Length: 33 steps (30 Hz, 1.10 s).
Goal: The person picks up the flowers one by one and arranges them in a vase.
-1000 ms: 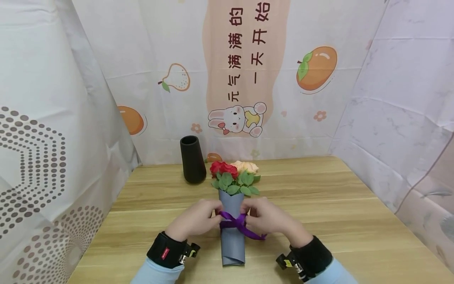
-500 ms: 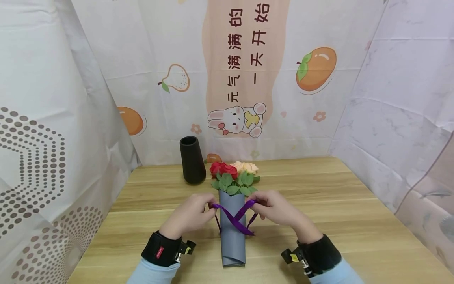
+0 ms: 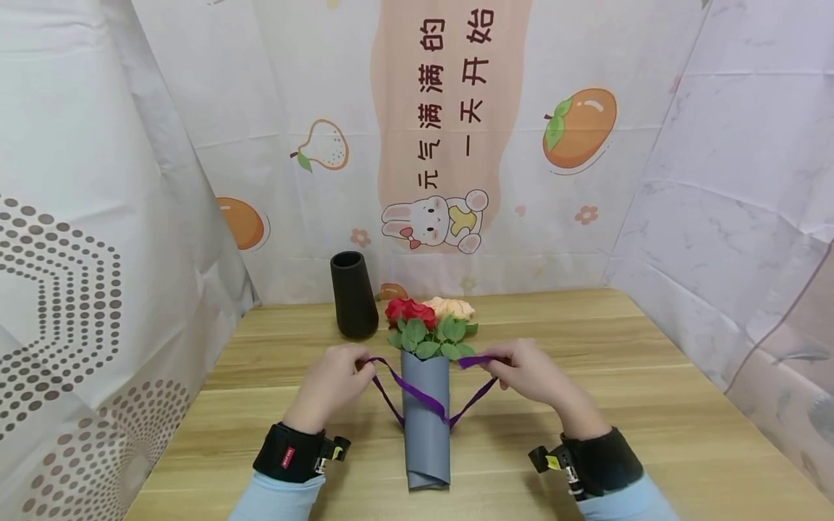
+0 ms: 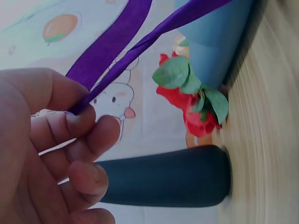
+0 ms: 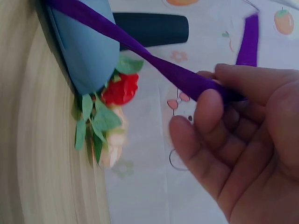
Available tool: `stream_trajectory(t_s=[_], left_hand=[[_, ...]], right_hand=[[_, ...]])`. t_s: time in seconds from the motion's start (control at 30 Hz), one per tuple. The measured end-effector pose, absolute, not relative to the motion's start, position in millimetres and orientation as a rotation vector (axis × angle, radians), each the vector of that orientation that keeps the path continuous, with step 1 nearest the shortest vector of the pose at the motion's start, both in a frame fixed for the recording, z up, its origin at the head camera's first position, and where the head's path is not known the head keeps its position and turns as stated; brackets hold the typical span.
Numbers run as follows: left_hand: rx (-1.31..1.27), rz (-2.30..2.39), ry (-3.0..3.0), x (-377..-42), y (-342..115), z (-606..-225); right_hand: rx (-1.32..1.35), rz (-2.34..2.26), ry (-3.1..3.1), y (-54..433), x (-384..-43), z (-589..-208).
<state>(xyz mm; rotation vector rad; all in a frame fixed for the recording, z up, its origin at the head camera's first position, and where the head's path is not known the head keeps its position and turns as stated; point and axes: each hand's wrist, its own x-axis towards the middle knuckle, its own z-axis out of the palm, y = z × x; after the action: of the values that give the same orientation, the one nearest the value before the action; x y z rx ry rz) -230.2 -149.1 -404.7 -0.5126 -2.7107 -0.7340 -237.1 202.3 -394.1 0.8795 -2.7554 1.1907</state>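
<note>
A bouquet wrapped in grey-blue paper (image 3: 426,434) lies on the table, its red roses (image 3: 409,311) and peach roses (image 3: 451,309) pointing away from me. Purple ribbon (image 3: 423,398) passes round the wrapping, one strand slanting across its front. My left hand (image 3: 332,383) pinches the ribbon left of the bouquet; in the left wrist view two strands meet between thumb and finger. On the other side my right hand (image 3: 531,370) pinches the ribbon, and a short free end (image 5: 250,39) sticks out past the fingers in the right wrist view. Both hands are raised above the tabletop.
A black vase (image 3: 355,297) stands upright behind the bouquet, to its left. The wooden table (image 3: 638,391) reaches back to a printed cloth (image 3: 287,202), and more cloth hangs along both sides.
Both hands have moved apart and slightly away from me, drawing the ribbon outwards. The purple bow-like crossing on the wrapping has come undone into loose, spread strands. The bouquet and vase stay put.
</note>
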Motion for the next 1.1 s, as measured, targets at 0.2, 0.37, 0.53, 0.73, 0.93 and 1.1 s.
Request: stream_trajectory(t_s=[0.2,0.37,0.53,0.73,0.93,1.1], left_hand=[[-0.386,-0.698,-2.756,-236,-161,-409],[-0.387,-0.647,-2.805,-238,-170,-412],[-0.340,-0.671,-2.896,-241,-175,-416],[-0.184,-0.679,-2.977,-246,-181,-421],[-0.081,-0.703,-2.985,-247,-191,-425],[-0.028,-0.717,-2.993,-248,-201,-428]], right_hand=[[0.812,1.069,-2.844,218,-241,-394],[0.747,1.011,-2.909,231,-243,-394],[0.678,0.981,-2.974,242,-245,-397],[0.615,0.876,-3.048,251,-246,-402],[0.578,0.874,-3.094,259,-246,-404],[0.536,0.935,-3.132,266,-243,-401]])
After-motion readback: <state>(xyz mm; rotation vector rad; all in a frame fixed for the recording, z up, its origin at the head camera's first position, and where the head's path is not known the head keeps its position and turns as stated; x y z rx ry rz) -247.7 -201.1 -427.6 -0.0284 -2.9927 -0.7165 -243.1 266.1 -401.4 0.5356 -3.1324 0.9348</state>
